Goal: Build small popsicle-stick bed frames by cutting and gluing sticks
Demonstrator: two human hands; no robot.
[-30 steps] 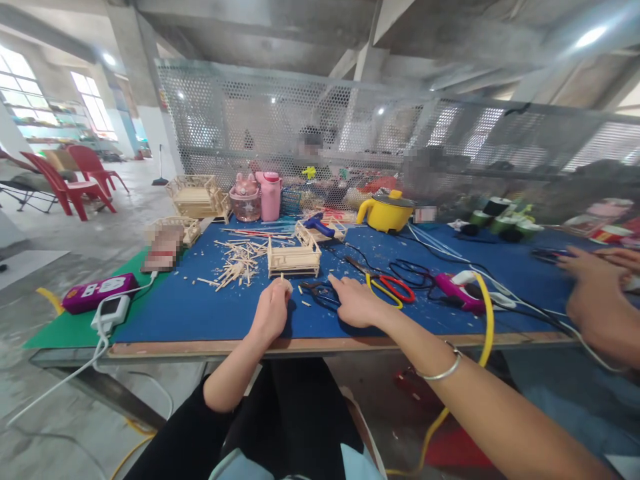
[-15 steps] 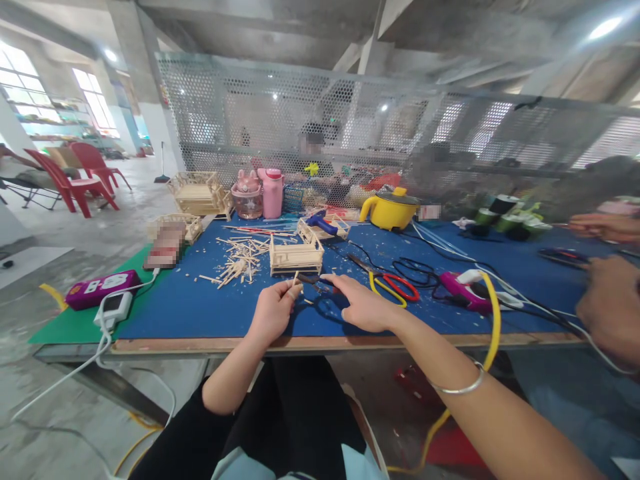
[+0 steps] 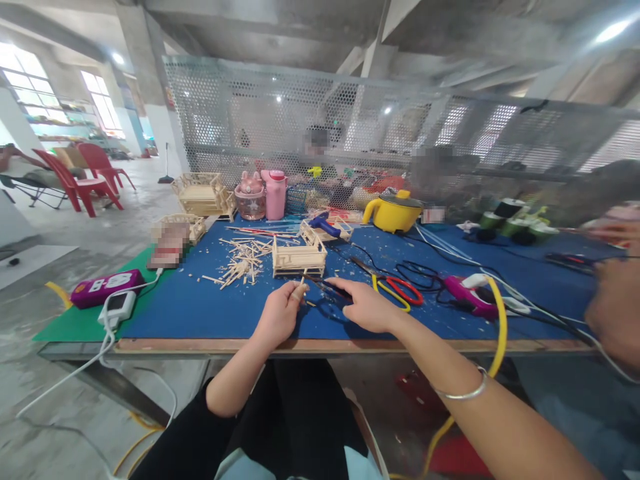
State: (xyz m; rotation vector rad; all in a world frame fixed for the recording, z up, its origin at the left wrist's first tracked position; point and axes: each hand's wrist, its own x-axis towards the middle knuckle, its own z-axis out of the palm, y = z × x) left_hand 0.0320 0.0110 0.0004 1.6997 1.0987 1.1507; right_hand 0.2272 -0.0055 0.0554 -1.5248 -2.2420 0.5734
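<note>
step: you are snipping a stick | left hand (image 3: 281,312) pinches the little wood stick (image 3: 303,277) over the blue table (image 3: 200,310) | right hand (image 3: 364,305) grips the dark cutters (image 3: 327,287) | next: put the stick between the blades, squeeze softly

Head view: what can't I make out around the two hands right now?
- Small stick in the left hand: too small to judge its length or end.
- Dark tool under the right hand: fingers hide its handles, so the type is unclear.
- A co-worker's hand: blurred and cut by the right edge.
</note>
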